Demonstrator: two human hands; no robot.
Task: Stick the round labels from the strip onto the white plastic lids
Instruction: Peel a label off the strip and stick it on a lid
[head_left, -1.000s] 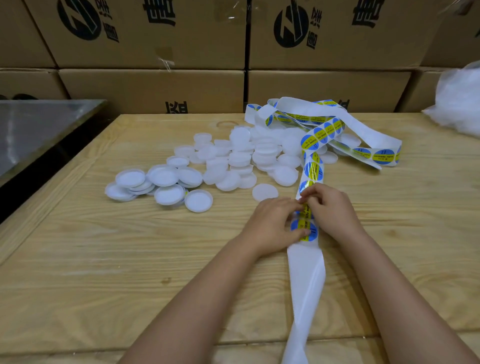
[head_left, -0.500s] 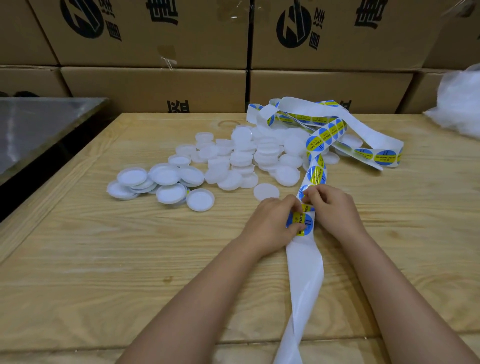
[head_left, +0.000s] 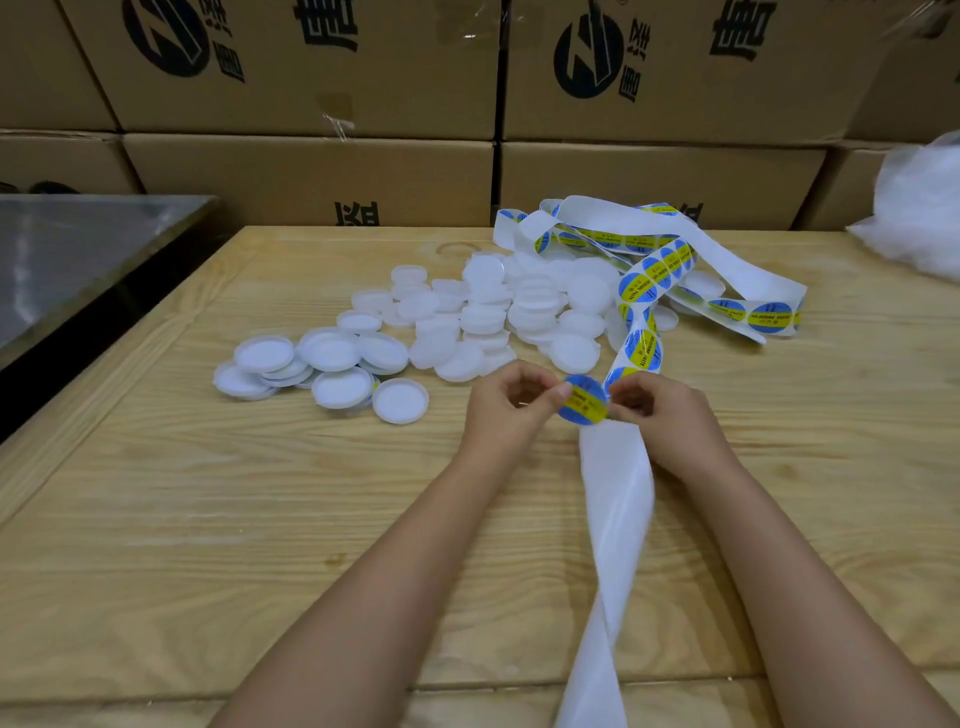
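- One round label (head_left: 586, 400), pinched at its edge by left hand (head_left: 511, 405): may curl and stick to itself.
- Trailing strip (head_left: 618, 483), gripped by right hand (head_left: 662, 418): a jerk could tear it.

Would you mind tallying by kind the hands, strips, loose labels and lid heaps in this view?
Hands: 2 (left hand, right hand)
Strip: 1
Loose label: 1
Lid heap: 1, lids too many to count
Total: 5

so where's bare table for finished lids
Bare table left of the left hand, between lid pile and near edge; also right of the right hand, nearer than the label strip. Crowded at back middle, lids under strip.
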